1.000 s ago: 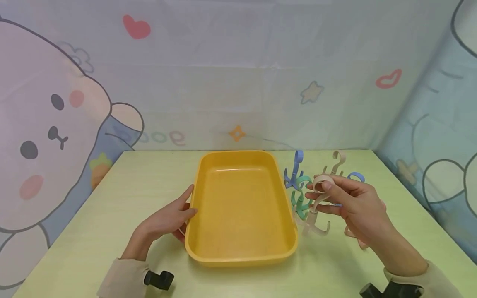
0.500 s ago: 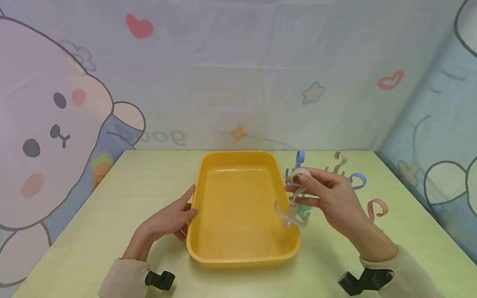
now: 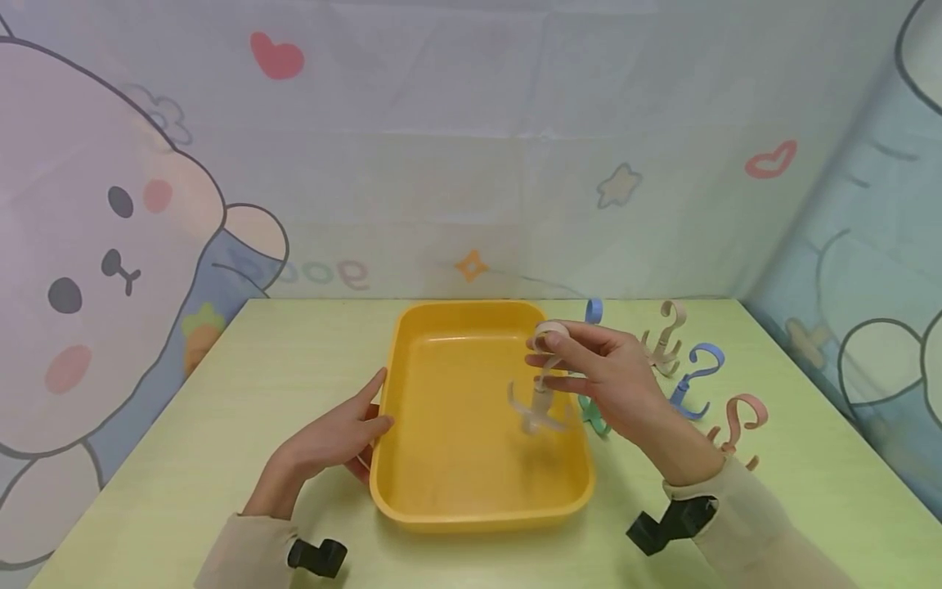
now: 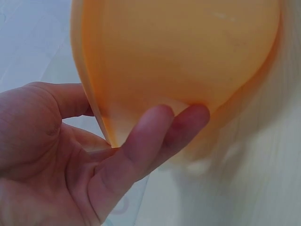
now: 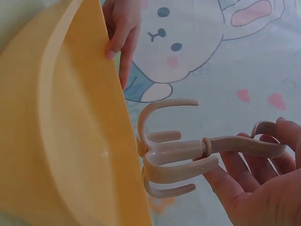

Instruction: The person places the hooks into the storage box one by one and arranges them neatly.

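Observation:
A beige multi-prong rotating hook hangs over the right part of a yellow tray, prongs downward. The fingers and thumb of my right hand pinch its curved top. In the right wrist view, the prongs of the beige hook show plainly, with the tray wall behind them. My left hand holds the tray's left side, thumb at the rim. Seen from the left wrist, two fingers of the left hand lie along the outside of the tray wall.
Right of the tray are more such hooks: green, blue, beige and pink. Another blue hook is mostly hidden behind my right hand. A printed cloth rises behind the pale table.
My right hand has carried the beige hook leftward from the group of hooks to above the tray, uncovering the blue and pink hooks. The left hand stays at the tray's side.

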Demonstrator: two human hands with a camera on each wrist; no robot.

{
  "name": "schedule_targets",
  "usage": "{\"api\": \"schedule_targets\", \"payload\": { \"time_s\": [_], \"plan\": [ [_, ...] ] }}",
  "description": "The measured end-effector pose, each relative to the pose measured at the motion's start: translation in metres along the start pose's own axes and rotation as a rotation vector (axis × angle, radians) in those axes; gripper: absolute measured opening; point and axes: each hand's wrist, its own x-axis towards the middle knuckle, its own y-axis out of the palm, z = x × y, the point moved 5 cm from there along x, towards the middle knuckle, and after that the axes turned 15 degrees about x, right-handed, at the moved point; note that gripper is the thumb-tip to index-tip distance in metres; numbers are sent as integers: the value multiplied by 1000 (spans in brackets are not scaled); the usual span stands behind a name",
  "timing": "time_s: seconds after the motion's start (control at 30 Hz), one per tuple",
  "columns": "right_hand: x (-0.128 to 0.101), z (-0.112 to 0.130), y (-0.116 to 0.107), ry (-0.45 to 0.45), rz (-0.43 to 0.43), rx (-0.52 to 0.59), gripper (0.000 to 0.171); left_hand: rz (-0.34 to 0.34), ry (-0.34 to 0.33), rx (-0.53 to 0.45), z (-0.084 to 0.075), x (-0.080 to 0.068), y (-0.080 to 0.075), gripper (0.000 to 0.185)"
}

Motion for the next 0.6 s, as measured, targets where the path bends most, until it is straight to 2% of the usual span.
{"api": "schedule_targets", "payload": {
  "time_s": [0.23,0.6],
  "plan": [
    [19,-12,10,23,7,-22,40,-5,-2,0,0,0,1,85],
    [39,-27,15,52,19,-29,39,-15,-3,-1,-1,-2,2,86]
  ]
}}
